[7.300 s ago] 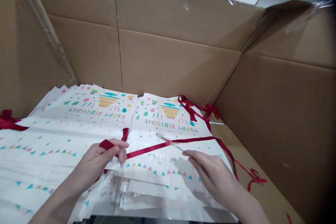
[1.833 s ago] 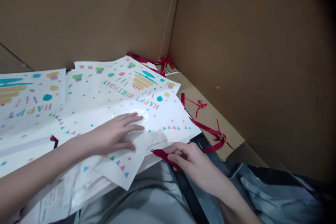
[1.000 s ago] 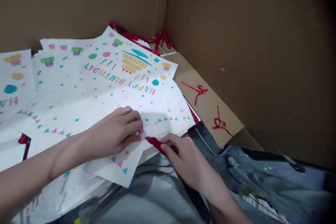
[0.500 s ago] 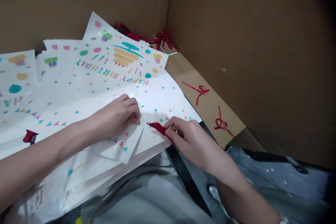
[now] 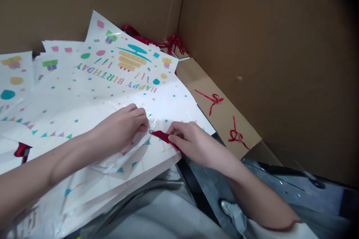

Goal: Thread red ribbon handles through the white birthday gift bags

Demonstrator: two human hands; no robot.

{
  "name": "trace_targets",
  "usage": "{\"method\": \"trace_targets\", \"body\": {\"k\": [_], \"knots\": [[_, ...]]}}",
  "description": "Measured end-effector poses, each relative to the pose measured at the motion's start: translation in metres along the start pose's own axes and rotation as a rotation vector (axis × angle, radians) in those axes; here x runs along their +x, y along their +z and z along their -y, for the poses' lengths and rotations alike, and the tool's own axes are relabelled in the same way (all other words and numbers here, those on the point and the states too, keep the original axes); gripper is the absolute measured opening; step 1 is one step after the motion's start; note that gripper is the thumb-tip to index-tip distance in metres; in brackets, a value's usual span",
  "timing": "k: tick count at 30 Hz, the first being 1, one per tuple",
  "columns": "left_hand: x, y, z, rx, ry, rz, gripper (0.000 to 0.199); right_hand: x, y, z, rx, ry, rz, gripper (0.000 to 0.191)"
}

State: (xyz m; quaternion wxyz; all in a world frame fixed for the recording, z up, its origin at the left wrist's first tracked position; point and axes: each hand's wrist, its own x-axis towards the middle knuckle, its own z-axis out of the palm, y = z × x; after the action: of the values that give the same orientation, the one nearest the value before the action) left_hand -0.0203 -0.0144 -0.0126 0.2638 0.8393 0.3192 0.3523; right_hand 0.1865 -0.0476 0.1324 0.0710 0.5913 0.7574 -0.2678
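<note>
"Where's the red ribbon (image 5: 161,135)?"
"Over the printed sheets (image 5: 63,102), clamped in my right grip (image 5: 169,136), long axis slanting, metal tip (image 5: 150,132) pointing left and slightly away from me."
"Your left?"
"My left grip (image 5: 146,128) pinches the top sheet (image 5: 112,93)."

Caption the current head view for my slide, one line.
Left hand on a birthday-print sheet; right hand gripping red ribbon with a small metal tip.

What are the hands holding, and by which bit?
The right hand pinches the red ribbon just behind its metal-tipped end. The left hand is curled on the birthday sheet; whether it grips it, I can't tell.
</note>
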Motion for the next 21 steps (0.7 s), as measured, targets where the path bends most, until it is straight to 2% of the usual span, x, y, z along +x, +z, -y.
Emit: {"method": "trace_targets", "body": {"k": [6,13,18,21], "knots": [[0.003,0.002,0.000,0.056,0.060,-0.019,0.017,0.002,0.000,0.001,-0.009,0.003,-0.026,0.021],[0.002,-0.002,-0.002,0.034,0.091,-0.043,0.027,0.001,0.000,-0.001,-0.044,-0.002,-0.036,0.022],[0.006,-0.005,0.005,0.068,0.138,0.081,0.020,0.002,0.001,-0.003,-0.064,0.002,-0.022,0.022],[0.010,-0.006,0.010,0.082,0.168,0.147,0.024,0.003,0.002,-0.002,-0.046,-0.005,-0.015,0.023]]}}
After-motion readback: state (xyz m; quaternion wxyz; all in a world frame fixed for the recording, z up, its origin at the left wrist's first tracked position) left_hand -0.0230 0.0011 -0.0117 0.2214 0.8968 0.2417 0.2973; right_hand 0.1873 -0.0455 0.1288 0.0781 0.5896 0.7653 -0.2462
